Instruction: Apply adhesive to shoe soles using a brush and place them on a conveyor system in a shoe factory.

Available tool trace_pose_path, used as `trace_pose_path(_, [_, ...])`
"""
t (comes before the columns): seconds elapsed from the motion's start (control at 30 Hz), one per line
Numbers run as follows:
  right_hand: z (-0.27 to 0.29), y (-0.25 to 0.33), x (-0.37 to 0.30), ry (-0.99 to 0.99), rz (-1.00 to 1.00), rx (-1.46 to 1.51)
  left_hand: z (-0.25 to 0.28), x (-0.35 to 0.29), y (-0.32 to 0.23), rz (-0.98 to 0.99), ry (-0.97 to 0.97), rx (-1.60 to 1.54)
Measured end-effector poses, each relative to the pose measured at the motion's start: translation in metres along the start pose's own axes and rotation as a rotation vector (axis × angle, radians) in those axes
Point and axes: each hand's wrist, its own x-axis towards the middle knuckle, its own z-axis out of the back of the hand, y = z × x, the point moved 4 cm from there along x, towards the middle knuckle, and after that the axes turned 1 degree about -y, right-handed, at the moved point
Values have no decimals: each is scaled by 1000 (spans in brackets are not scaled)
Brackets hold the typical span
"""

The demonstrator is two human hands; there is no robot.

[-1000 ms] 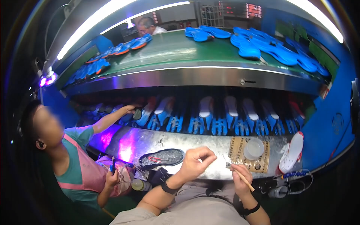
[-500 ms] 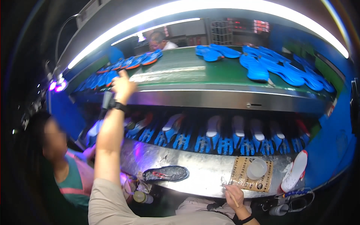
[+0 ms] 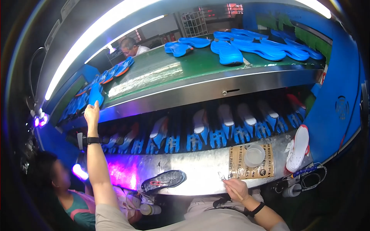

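Observation:
My left arm reaches far out to the upper conveyor, where my left hand (image 3: 92, 114) pinches the near end of a blue shoe sole (image 3: 96, 94). More blue soles with orange edges lie around it at the belt's left end. Low over the metal bench, my right hand (image 3: 236, 188) is closed around the thin wooden handle of a brush (image 3: 232, 187), whose pale bristles point toward the bench. To its left lies a dark shoe upper (image 3: 163, 181), bottom up, with a red mark along its middle.
A clear cup (image 3: 254, 155) stands on brown printed cardboard (image 3: 236, 165). A white shoe with red trim (image 3: 298, 148) lies at right. Blue soles (image 3: 258, 48) rest on the green belt (image 3: 148, 79). Shoes on blue racks (image 3: 194, 142) fill the lower level. A co-worker (image 3: 73, 200) sits at left.
My left hand now grips a blue sole, raised from the row at the belt's left. The view has turned, shifting the scene leftward. My right hand still holds the brush above the bench.

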Motion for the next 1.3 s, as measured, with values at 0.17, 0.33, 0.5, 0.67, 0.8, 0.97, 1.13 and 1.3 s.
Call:
trace_pose_path(0.17, [1,7,4,24,9,21,7,-42,36,277,13,-956])
trace_pose_path(0.33, [3,8,5,-46,-16,28,64,-110,-37,198,-125,-1096])
trace_pose_path(0.5, [7,8,4,-89,-50,59,110,-172,-75,113,-217,-1213])
trace_pose_path(0.67, [10,3,0,-100,-150,88,72,-241,-107,408,134,-1669])
trace_pose_path(0.8, [1,-27,-16,-177,-392,298,34,-311,-137,470,674,-1527])
trace_pose_path(0.97, [-2,-35,-17,-229,-563,563,-14,-451,-150,538,1371,-1453])
trace_pose_path(1.13, [1,-34,-11,-303,-646,663,14,-551,-157,746,1704,-1915])
trace_pose_path(1.3, [3,-34,-9,-348,-614,684,27,-564,-153,706,1815,-1697])
